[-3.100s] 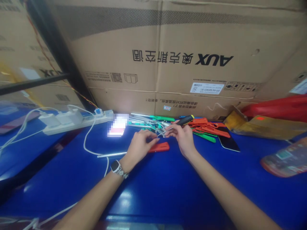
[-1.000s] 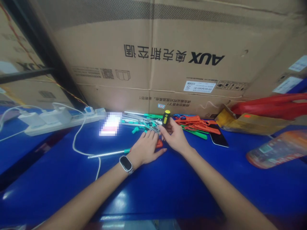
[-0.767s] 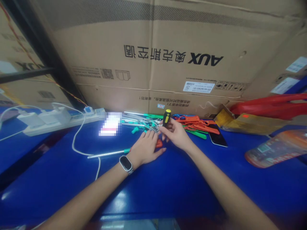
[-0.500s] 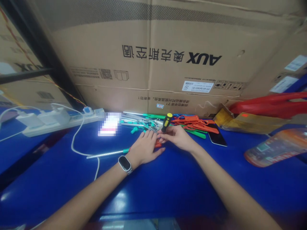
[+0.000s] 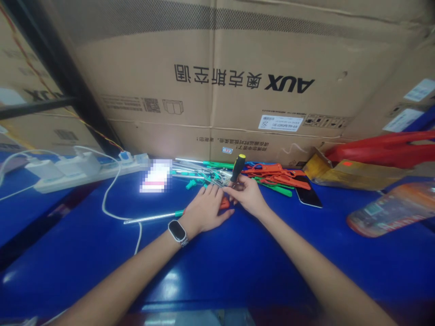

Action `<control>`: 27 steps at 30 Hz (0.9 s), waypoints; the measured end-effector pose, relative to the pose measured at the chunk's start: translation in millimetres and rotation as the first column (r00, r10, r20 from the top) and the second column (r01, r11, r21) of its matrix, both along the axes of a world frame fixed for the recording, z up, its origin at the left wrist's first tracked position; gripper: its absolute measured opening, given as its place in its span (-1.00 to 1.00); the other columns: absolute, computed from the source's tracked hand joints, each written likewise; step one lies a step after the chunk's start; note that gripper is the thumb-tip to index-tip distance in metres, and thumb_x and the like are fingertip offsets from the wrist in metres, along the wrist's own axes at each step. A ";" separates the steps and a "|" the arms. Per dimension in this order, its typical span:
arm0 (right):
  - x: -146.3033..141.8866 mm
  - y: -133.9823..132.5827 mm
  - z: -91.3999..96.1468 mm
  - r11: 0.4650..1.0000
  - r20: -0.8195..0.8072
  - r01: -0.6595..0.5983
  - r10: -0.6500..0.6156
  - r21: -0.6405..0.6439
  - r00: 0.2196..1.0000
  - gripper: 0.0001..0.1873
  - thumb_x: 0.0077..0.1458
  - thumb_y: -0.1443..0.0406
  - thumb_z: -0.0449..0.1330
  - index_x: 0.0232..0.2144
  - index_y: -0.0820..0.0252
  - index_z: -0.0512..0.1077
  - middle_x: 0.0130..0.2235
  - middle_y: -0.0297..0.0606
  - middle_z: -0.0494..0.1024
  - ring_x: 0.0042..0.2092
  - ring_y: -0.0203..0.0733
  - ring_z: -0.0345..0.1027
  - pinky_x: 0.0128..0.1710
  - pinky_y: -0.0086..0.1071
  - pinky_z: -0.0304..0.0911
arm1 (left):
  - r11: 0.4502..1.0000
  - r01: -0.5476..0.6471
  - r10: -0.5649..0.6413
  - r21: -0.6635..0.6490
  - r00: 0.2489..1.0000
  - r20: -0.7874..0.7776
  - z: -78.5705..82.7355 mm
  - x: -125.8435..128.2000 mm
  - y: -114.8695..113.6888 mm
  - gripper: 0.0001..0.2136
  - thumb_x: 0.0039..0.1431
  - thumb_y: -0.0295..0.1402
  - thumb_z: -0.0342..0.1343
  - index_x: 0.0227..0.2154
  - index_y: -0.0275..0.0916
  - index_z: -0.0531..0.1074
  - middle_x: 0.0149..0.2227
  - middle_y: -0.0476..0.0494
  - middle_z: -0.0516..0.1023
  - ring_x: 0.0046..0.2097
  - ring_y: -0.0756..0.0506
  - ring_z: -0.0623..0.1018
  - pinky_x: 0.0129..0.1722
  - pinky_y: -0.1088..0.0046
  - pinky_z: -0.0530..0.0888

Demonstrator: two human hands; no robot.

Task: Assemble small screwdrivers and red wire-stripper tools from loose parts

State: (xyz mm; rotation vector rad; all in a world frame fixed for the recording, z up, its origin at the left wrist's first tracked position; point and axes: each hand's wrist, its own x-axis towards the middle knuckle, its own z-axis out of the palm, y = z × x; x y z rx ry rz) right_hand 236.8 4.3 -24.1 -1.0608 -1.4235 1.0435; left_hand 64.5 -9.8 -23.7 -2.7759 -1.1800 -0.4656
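Observation:
My left hand [image 5: 203, 208] lies over a long-nosed lighter, its thumb and fingers on either side of the orange body [image 5: 224, 203]. The lighter's metal tube [image 5: 152, 218] with a green collar sticks out to the left past my wrist. My right hand [image 5: 248, 195] is closed on a screwdriver [image 5: 238, 168] with a black and yellow handle, which stands nearly upright. The screwdriver's tip is hidden behind the fingers, close to the lighter's end. Behind both hands lies a pile of metal tubes with green parts [image 5: 199, 171].
Orange lighter shells [image 5: 275, 174] and a green one [image 5: 282, 191] lie right of the pile, beside a dark phone [image 5: 308, 194]. A plastic jar [image 5: 384, 213] lies at the right. A power strip [image 5: 61, 181] with a white cable occupies the left. A large cardboard box [image 5: 190, 104] stands behind.
My right hand has shifted slightly left and its fingers have turned around the screwdriver, whose handle leans a little more to the right. My left hand and the lighter stay put.

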 end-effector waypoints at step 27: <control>-1.5 -1.8 -4.4 0.966 0.179 0.069 -0.116 0.250 0.977 -0.67 -0.03 0.12 0.31 -0.59 0.17 0.32 -0.53 -0.37 0.42 -0.48 -0.30 0.25 -0.46 -0.41 0.19 | 0.995 -0.042 0.060 -0.088 0.976 0.211 6.8 -6.1 1.4 -0.80 0.32 -0.26 -0.11 -0.20 -0.27 0.31 -0.18 -0.23 0.44 -0.13 -0.23 0.39 -0.11 0.15 0.34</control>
